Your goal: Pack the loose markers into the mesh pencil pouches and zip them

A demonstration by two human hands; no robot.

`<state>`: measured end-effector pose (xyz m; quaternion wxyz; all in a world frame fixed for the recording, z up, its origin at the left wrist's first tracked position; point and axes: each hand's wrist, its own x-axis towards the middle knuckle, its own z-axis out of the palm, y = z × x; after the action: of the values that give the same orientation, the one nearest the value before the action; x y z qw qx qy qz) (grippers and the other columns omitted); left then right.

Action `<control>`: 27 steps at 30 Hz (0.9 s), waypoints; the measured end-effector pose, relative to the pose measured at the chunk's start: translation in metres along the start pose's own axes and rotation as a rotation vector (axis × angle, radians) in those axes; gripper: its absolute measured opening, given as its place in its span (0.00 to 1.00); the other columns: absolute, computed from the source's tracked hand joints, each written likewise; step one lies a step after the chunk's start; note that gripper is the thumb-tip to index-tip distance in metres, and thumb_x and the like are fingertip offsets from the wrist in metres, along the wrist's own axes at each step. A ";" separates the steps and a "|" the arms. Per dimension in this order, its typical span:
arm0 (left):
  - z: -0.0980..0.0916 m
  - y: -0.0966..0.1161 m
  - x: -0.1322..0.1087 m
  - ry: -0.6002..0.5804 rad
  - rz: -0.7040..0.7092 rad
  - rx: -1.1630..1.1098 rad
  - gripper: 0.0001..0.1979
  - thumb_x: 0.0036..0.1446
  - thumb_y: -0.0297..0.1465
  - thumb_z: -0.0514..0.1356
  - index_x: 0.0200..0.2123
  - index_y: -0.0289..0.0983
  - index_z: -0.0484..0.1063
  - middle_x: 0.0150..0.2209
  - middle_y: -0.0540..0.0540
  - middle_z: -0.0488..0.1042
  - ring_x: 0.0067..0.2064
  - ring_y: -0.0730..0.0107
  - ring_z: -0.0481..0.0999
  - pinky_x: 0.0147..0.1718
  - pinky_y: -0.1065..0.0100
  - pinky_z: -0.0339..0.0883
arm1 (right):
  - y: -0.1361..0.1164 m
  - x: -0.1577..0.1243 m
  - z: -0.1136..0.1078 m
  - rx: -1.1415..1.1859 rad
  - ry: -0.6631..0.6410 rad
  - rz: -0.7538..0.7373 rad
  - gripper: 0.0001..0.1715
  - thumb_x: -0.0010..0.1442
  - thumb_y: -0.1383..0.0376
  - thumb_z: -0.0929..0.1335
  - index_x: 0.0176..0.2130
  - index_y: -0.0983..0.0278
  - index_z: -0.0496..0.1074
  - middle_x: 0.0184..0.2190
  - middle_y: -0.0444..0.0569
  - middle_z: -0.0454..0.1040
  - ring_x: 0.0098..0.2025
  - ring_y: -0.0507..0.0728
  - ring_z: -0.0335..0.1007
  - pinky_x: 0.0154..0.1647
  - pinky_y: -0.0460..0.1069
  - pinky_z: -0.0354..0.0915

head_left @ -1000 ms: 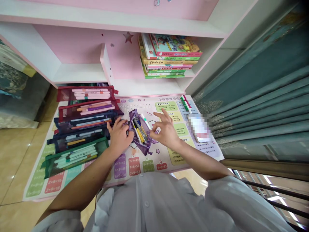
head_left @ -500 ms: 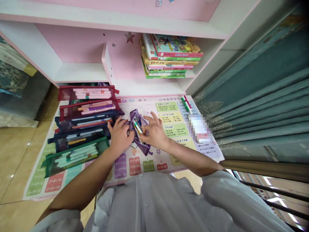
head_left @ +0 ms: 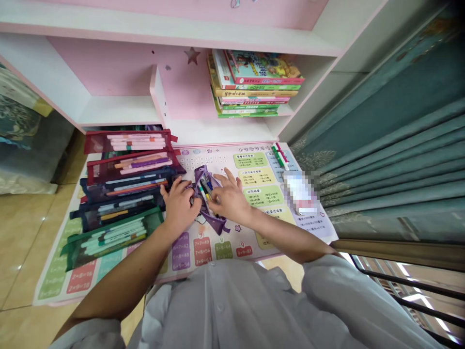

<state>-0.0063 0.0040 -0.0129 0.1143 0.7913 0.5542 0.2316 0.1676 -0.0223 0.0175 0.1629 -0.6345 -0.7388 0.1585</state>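
Observation:
A purple pencil case [head_left: 219, 226] lies unzipped on the printed desk mat, with several pens [head_left: 205, 186] inside it. At its left edge, my left hand [head_left: 182, 204] holds the side with thumb and forefinger, the other fingers bent and apart. My right hand [head_left: 233, 198] reaches over the opening from the right. Its thumb and forefinger pinch a pen in the case, while the remaining fingers stick out. The pinched tips partly hide that pen.
Left of my hands lie two red mesh pouches [head_left: 127, 141], dark blue ones [head_left: 109, 213] and a green one [head_left: 112, 237], all holding pens. Two markers [head_left: 279, 156] and a blurred phone-like object [head_left: 301, 193] lie at right. Books [head_left: 254, 92] are stacked on the shelf.
The pens in the purple case have shifted slightly under my right fingers, and a dark one shows more. Both hands stay in nearly the same place.

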 end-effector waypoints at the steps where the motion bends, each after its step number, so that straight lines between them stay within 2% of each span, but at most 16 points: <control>1: -0.001 0.000 0.000 -0.004 -0.004 -0.003 0.08 0.55 0.30 0.54 0.25 0.38 0.69 0.54 0.41 0.78 0.66 0.45 0.66 0.63 0.25 0.42 | 0.007 0.001 -0.003 0.012 0.057 -0.010 0.09 0.56 0.61 0.72 0.27 0.63 0.75 0.66 0.57 0.66 0.74 0.74 0.43 0.67 0.78 0.47; 4: -0.002 0.001 0.000 -0.015 -0.012 -0.015 0.07 0.55 0.29 0.55 0.25 0.39 0.70 0.53 0.41 0.79 0.66 0.45 0.65 0.63 0.26 0.41 | 0.041 0.011 -0.017 -0.004 0.255 0.028 0.12 0.59 0.58 0.70 0.28 0.62 0.75 0.63 0.56 0.68 0.73 0.73 0.48 0.68 0.76 0.48; 8: -0.001 0.001 -0.001 -0.017 -0.020 -0.015 0.08 0.55 0.29 0.55 0.25 0.39 0.70 0.53 0.42 0.78 0.66 0.46 0.65 0.64 0.27 0.39 | 0.110 0.030 -0.040 -0.140 0.431 0.258 0.10 0.60 0.59 0.67 0.32 0.62 0.75 0.63 0.57 0.67 0.72 0.76 0.46 0.65 0.80 0.48; 11: 0.000 0.000 -0.001 -0.018 -0.020 -0.015 0.08 0.55 0.30 0.55 0.26 0.40 0.71 0.53 0.42 0.78 0.66 0.46 0.65 0.65 0.27 0.38 | 0.158 0.038 -0.053 -0.249 0.402 0.492 0.11 0.57 0.60 0.68 0.38 0.64 0.75 0.67 0.62 0.61 0.73 0.79 0.41 0.63 0.81 0.48; 14: 0.000 -0.001 0.000 -0.019 -0.023 -0.012 0.08 0.55 0.30 0.55 0.26 0.40 0.72 0.53 0.41 0.78 0.66 0.46 0.65 0.64 0.27 0.40 | 0.193 0.037 -0.059 -0.316 0.338 0.657 0.20 0.56 0.59 0.68 0.47 0.66 0.75 0.68 0.64 0.57 0.73 0.79 0.36 0.63 0.81 0.46; 20: 0.002 -0.003 0.000 -0.009 -0.007 0.000 0.08 0.55 0.30 0.55 0.26 0.39 0.71 0.53 0.41 0.78 0.66 0.45 0.66 0.63 0.25 0.41 | 0.228 0.034 -0.057 -0.380 0.246 0.747 0.23 0.58 0.58 0.64 0.48 0.69 0.74 0.68 0.68 0.56 0.72 0.79 0.36 0.62 0.82 0.44; 27: 0.002 -0.004 0.000 -0.021 -0.017 0.007 0.08 0.55 0.30 0.55 0.26 0.39 0.71 0.53 0.41 0.78 0.66 0.45 0.66 0.63 0.26 0.41 | 0.231 0.036 -0.056 -0.394 0.219 0.770 0.27 0.60 0.59 0.64 0.54 0.73 0.73 0.69 0.70 0.55 0.73 0.79 0.35 0.63 0.81 0.45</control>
<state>-0.0079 0.0057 -0.0165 0.1191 0.7894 0.5604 0.2205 0.3919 0.0482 -0.0331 0.0454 -0.8954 -0.4429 -0.0044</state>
